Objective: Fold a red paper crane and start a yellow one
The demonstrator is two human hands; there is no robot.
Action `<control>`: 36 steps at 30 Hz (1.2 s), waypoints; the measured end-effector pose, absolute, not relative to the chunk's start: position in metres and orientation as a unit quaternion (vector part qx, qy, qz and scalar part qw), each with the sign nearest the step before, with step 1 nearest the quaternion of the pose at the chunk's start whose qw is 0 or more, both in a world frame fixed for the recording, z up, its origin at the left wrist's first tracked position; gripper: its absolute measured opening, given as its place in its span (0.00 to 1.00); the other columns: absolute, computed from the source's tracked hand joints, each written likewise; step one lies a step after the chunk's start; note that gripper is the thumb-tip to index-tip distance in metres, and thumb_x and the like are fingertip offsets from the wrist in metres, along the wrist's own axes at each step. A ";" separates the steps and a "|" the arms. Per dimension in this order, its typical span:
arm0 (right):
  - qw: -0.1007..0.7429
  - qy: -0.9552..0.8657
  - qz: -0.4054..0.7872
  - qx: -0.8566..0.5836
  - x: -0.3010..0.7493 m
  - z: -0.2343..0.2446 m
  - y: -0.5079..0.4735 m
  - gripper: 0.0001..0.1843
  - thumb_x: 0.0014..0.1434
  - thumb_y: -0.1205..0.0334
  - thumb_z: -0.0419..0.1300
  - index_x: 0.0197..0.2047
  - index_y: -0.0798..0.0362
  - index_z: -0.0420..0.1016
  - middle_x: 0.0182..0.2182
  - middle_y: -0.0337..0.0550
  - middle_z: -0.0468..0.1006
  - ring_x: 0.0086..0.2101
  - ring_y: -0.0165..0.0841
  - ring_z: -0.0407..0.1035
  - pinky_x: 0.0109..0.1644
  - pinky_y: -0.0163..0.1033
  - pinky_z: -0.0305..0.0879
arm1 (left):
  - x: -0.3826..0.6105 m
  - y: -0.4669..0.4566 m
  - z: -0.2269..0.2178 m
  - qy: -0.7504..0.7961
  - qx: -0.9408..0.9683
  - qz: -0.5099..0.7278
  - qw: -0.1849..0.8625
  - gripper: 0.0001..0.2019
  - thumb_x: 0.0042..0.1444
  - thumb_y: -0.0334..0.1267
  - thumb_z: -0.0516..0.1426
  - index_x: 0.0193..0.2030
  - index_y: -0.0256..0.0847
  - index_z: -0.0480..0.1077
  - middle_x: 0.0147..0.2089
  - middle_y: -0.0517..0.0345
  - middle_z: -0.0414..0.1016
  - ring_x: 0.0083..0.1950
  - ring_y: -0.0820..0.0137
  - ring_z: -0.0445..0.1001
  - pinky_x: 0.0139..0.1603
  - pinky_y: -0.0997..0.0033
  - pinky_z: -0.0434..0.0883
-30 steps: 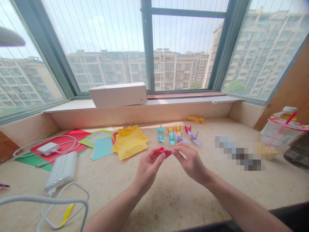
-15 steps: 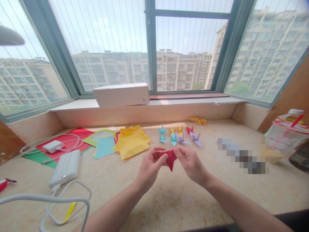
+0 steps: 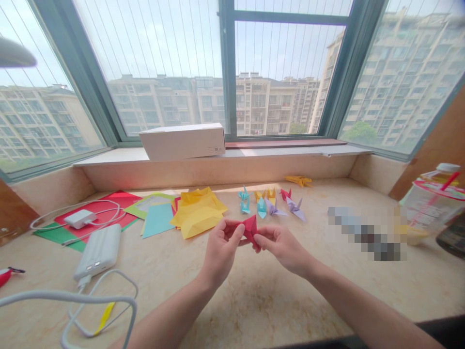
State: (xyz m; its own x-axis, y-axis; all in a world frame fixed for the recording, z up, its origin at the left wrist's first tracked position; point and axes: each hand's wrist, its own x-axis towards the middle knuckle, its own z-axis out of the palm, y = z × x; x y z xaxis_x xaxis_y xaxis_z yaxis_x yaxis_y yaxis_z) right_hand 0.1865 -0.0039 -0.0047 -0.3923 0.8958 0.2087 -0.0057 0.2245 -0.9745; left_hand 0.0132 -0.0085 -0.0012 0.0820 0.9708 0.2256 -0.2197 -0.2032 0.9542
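Note:
A folded piece of red origami paper (image 3: 250, 227) is held up over the counter between my two hands. My left hand (image 3: 225, 245) pinches its left side, thumb in front and fingers behind. With thumb and fingertips, my right hand (image 3: 281, 242) grips its lower right part. Just beyond my hands stand several small folded paper cranes: turquoise ones (image 3: 261, 207), lilac ones (image 3: 295, 209), a red one (image 3: 285, 195) and yellow ones (image 3: 270, 195). Crumpled yellow paper sheets (image 3: 199, 215) lie to the left of them.
Coloured paper (image 3: 159, 220), a white charger (image 3: 80, 219) and a power bank (image 3: 98, 252) with cables lie on the left. A white box (image 3: 183, 141) rests on the sill. On the right are a blurred-out object (image 3: 366, 235) and a plastic cup (image 3: 428, 206).
The red paper has been turned, so a point that faced down now faces up. My right hand has shifted slightly down, from its upper right corner to its lower right.

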 end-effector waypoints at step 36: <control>0.443 -0.629 0.527 -0.361 0.185 -0.007 -0.007 0.17 0.57 0.50 0.66 0.39 0.57 0.82 0.30 0.45 0.82 0.30 0.31 0.71 0.36 0.37 0.67 | 0.008 -0.002 -0.009 0.377 0.670 0.462 0.443 0.17 0.63 0.48 0.55 0.32 0.35 0.69 0.25 0.56 0.75 0.23 0.72 0.74 0.22 0.76 0.70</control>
